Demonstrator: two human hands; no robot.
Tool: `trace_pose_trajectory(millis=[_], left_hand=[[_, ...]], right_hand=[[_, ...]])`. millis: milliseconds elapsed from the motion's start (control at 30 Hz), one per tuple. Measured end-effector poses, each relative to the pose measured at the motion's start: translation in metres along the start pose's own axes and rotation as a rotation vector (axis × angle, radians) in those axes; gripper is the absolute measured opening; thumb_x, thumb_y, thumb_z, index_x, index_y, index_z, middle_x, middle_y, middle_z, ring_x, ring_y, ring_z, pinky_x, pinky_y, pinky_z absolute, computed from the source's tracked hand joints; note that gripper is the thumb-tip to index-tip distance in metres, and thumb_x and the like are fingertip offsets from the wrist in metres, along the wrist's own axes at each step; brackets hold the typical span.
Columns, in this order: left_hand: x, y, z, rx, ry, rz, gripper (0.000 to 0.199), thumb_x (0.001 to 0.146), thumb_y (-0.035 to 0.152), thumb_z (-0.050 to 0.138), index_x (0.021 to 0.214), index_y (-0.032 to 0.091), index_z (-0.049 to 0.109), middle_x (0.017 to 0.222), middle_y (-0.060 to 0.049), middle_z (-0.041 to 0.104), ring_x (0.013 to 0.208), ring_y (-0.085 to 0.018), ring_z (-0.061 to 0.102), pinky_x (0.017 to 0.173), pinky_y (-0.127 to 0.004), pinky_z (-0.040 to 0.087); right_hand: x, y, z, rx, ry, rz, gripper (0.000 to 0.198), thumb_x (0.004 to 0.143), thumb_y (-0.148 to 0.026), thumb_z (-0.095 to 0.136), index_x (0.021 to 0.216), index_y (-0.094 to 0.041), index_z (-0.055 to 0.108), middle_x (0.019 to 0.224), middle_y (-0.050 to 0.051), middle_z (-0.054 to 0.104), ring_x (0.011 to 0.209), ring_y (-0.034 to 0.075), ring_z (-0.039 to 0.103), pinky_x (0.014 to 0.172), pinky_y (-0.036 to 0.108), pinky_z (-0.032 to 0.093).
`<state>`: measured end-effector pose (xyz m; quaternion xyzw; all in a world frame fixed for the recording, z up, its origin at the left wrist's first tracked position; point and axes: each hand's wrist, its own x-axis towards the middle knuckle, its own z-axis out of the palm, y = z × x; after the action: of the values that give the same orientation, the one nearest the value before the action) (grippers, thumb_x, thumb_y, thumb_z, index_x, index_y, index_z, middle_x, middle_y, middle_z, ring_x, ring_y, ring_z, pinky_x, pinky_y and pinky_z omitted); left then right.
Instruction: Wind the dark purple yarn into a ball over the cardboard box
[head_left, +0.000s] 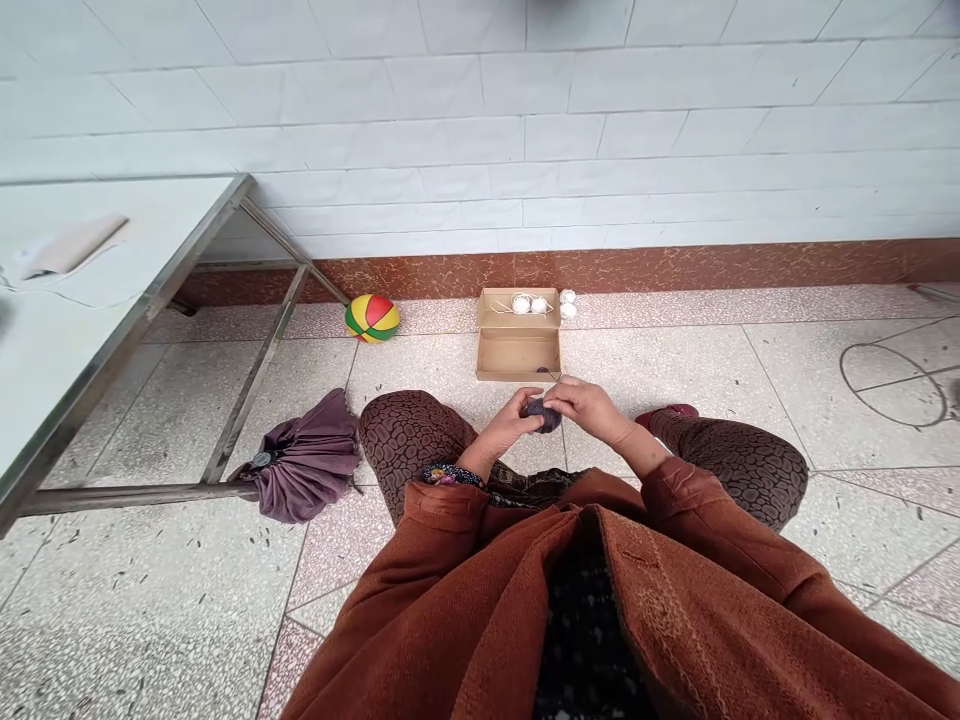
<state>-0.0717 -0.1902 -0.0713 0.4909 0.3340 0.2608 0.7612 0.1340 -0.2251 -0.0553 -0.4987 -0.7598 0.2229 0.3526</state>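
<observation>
Between my knees, a small ball of dark purple yarn (pixel 550 419) is gripped in my left hand (pixel 511 424), the fingers curved round its left side. My right hand (pixel 589 405) is closed at the top right of the ball, its thumb and fingertips pinched together on what looks like the yarn's strand. A short dark strand shows just above the fingers, over the near edge of an open cardboard box (pixel 519 352). White yarn balls (pixel 521 303) lie in the box's lid part, with more white balls (pixel 568 304) beside it on the right.
A striped ball (pixel 372 318) lies near the wall, left of the box. A folded purple umbrella (pixel 307 458) leans by the metal-framed table (pixel 112 330), which bears a folded cloth (pixel 75 247). A wire ring frame (pixel 892 384) stands at the far right.
</observation>
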Motion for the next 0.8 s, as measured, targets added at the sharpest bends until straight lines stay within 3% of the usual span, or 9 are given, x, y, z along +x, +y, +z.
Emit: trace_pose_trajectory(millis=[100,167,267,367,500,633,700,800], left_hand=[[-0.005,0.004,0.001,-0.192,-0.131,-0.013,0.069,0.07,0.033,0.079,0.135,0.023,0.058,0.11,-0.007,0.066,0.091,-0.019,0.059,0.072,-0.027,0.044],[-0.007,0.007,0.0,-0.356,-0.14,0.004,0.066,0.071,0.035,0.077,0.134,0.023,0.06,0.115,-0.008,0.066,0.09,-0.019,0.061,0.07,-0.027,0.044],[-0.005,0.008,-0.003,-0.551,-0.007,0.049,0.055,0.073,0.035,0.075,0.125,0.019,0.065,0.113,-0.009,0.069,0.09,-0.018,0.062,0.073,-0.028,0.047],[0.001,0.005,-0.007,-0.631,0.155,0.06,0.042,0.073,0.033,0.077,0.11,0.019,0.066,0.103,-0.005,0.07,0.086,-0.015,0.062,0.077,-0.028,0.049],[0.006,-0.002,-0.01,-0.487,0.273,0.08,0.039,0.073,0.034,0.079,0.106,0.02,0.063,0.106,-0.002,0.069,0.084,-0.013,0.061,0.074,-0.026,0.048],[0.004,-0.004,-0.012,-0.11,0.318,0.094,0.045,0.073,0.033,0.078,0.113,0.02,0.064,0.112,-0.004,0.067,0.092,-0.016,0.059,0.074,-0.026,0.045],[0.003,-0.004,-0.013,0.048,0.263,0.107,0.046,0.071,0.028,0.078,0.114,0.019,0.065,0.112,-0.005,0.066,0.098,-0.018,0.059,0.081,-0.028,0.045],[0.0,-0.004,-0.012,0.114,0.045,0.055,0.058,0.069,0.026,0.08,0.124,0.021,0.063,0.111,-0.004,0.064,0.097,-0.018,0.058,0.083,-0.028,0.045]], right_hand=[[-0.001,0.015,0.008,0.068,0.109,0.09,0.027,0.102,-0.04,0.056,0.092,-0.022,0.074,0.086,0.006,0.069,0.084,0.02,0.066,0.081,0.033,0.053],[-0.008,0.021,0.02,0.094,0.122,0.137,0.03,0.103,-0.04,0.053,0.09,-0.021,0.072,0.086,0.006,0.07,0.084,0.02,0.066,0.082,0.033,0.053],[-0.023,0.017,0.037,0.084,0.042,0.147,0.031,0.104,-0.039,0.05,0.089,-0.021,0.07,0.087,0.006,0.07,0.084,0.019,0.066,0.081,0.033,0.054],[-0.033,0.004,0.044,0.02,-0.086,0.065,0.028,0.105,-0.036,0.05,0.095,-0.021,0.071,0.09,0.007,0.07,0.083,0.019,0.067,0.079,0.032,0.054],[-0.03,-0.018,0.036,-0.095,-0.199,-0.084,0.023,0.105,-0.033,0.051,0.1,-0.022,0.071,0.09,0.006,0.069,0.083,0.018,0.066,0.076,0.028,0.053],[-0.023,-0.032,0.024,-0.139,-0.138,-0.17,0.024,0.106,-0.032,0.05,0.103,-0.022,0.072,0.087,0.006,0.068,0.08,0.017,0.065,0.074,0.027,0.052],[-0.021,-0.033,0.018,-0.143,-0.068,-0.164,0.024,0.105,-0.032,0.051,0.104,-0.022,0.072,0.087,0.007,0.068,0.078,0.018,0.065,0.072,0.028,0.052],[-0.02,-0.027,0.009,-0.111,0.029,-0.079,0.022,0.104,-0.033,0.053,0.103,-0.023,0.073,0.087,0.007,0.068,0.08,0.019,0.066,0.072,0.029,0.052]])
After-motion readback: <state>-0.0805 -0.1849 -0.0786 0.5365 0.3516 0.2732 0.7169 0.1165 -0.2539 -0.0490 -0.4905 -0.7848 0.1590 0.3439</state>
